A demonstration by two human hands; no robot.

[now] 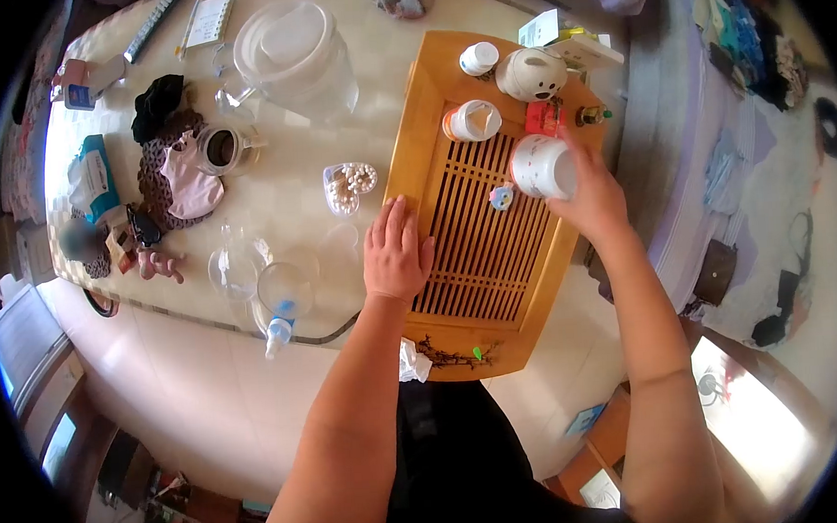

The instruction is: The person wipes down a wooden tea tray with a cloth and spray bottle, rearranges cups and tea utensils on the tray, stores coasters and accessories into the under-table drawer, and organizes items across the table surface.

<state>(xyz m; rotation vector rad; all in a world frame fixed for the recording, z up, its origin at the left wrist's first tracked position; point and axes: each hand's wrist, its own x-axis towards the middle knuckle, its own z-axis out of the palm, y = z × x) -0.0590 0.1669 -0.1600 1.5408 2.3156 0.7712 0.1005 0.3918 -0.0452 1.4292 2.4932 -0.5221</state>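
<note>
My left hand [397, 253] lies flat on the left edge of a wooden slatted tea tray [403, 177], fingers stretched and holding nothing. On the tray's right side, my right hand [595, 193] is closed around a white jar [537, 165] with small coloured marks. Beside that jar sits a small blue-and-white figurine [501, 196]. Further back on the tray stand a white tub [475, 120], a smaller white bottle [479, 58] and a white animal-shaped pot [532, 74]. A red packet [545, 117] and a little bottle with a green top [593, 115] are near the right edge.
Left of the tray, the table holds a heart-shaped box of cotton swabs [348, 187], a clear lidded bucket [304, 64], a baby bottle [280, 327] and a glass jar [221, 151]. Crumpled white tissue [412, 360] and dark twig-like decoration [457, 356] lie at the tray's near end.
</note>
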